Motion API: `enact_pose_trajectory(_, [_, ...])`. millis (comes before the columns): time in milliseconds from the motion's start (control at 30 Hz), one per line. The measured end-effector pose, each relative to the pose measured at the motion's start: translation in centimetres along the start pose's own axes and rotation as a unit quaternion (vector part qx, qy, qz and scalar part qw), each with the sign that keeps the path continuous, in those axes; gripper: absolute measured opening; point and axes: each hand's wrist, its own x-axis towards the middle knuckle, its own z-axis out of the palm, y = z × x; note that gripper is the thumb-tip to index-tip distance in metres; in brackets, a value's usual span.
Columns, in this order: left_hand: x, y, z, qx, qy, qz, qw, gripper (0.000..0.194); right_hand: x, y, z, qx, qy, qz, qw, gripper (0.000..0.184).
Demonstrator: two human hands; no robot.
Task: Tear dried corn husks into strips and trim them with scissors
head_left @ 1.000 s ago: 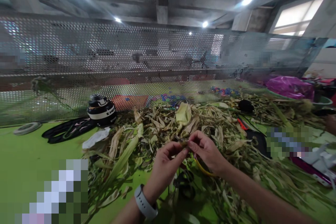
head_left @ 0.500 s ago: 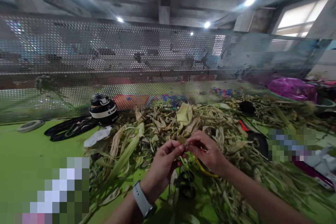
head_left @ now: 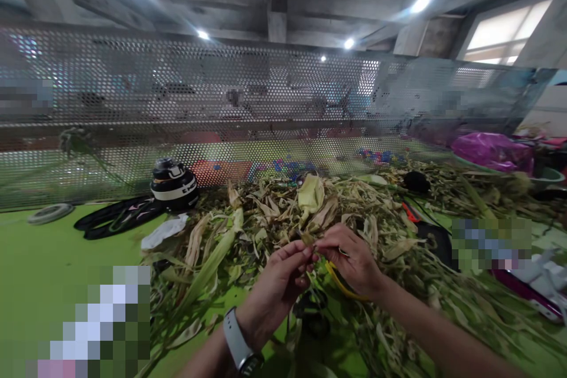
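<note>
My left hand (head_left: pixel 281 283), with a watch (head_left: pixel 241 345) on its wrist, pinches thumb and finger together over the leaf pile. Its fingertips meet those of my right hand (head_left: pixel 352 260), which is also closed in a pinch. Whatever lies between them is too small to name; a bit of brownish leaf shows right behind. A heap of dry, pale green and tan leaves (head_left: pixel 270 204) spreads around both hands, with one broad yellowish leaf (head_left: pixel 310 195) just beyond. Below my right hand curves a yellow loop (head_left: pixel 341 282). Dark, unclear objects (head_left: pixel 313 312) lie beneath my left hand.
A perforated metal screen (head_left: pixel 266 94) crosses behind the green tabletop (head_left: pixel 57 260). To the left are a black jug (head_left: pixel 174 187), a flat black item (head_left: pixel 117 217), a pale ring (head_left: pixel 50 213) and crumpled white paper (head_left: pixel 163 231). On the right sits a purple plastic bag (head_left: pixel 494 150).
Both hands keep their pinch at nearly the same spot. My left fingers have shifted slightly, and a little more of the brownish leaf bit shows. The things around them have not moved.
</note>
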Motion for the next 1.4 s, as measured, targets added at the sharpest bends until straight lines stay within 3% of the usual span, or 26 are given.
enact_pose_trajectory(100, [-0.3, -0.1, 0.4, 0.102, 0.019, 0.062, 0.993, 0.013, -0.4, -0.3, 0.4, -0.022, 0.018, 0.040, 0.999, 0.007])
enact_pose_trajectory(267, [-0.4, -0.3, 0.4, 0.284, 0.007, 0.161, 0.945, 0.022, -0.7, -0.9, 0.7, -0.002, 0.006, 0.147, 0.989, 0.009])
enact_pose_trajectory(433, [-0.1, -0.5, -0.3, 0.370, 0.011, 0.211, 0.905, 0.022, -0.6, -0.8, 0.9, 0.096, -0.001, 0.265, 0.959, 0.016])
enact_pose_trajectory(533, [0.0, -0.5, -0.3, 0.399, 0.011, 0.211, 0.892, 0.022, -0.5, -0.5, 0.9, 0.125, -0.028, 0.271, 0.954, 0.020])
enact_pose_trajectory(667, [0.1, -0.4, -0.3, 0.398, 0.018, 0.216, 0.891, 0.020, -0.4, -0.4, 0.9, 0.117, -0.011, 0.237, 0.964, 0.015])
enact_pose_trajectory(833, [0.1, -0.2, -0.3, 0.408, 0.030, 0.211, 0.888, 0.017, -0.2, -0.4, 0.8, 0.210, -0.053, 0.309, 0.926, 0.024])
enact_pose_trajectory(933, [0.2, -0.1, -0.5, 0.411, 0.009, 0.204, 0.889, 0.016, 0.1, -0.2, 0.4, 0.199, -0.064, 0.310, 0.927, 0.028])
enact_pose_trajectory(1167, [0.8, -0.1, -1.1, 0.394, -0.005, 0.153, 0.906, 0.021, 1.2, 0.4, -1.2, 0.237, -0.040, 0.369, 0.898, 0.033])
enact_pose_trajectory(1333, [0.8, -0.2, -1.0, 0.364, 0.005, 0.150, 0.919, 0.021, 0.9, 0.1, -0.5, 0.211, -0.124, 0.346, 0.906, 0.030])
enact_pose_trajectory(1400, [0.8, -0.2, -0.8, 0.360, 0.006, 0.153, 0.920, 0.020, 0.6, 0.0, -0.2, 0.214, -0.129, 0.347, 0.904, 0.029])
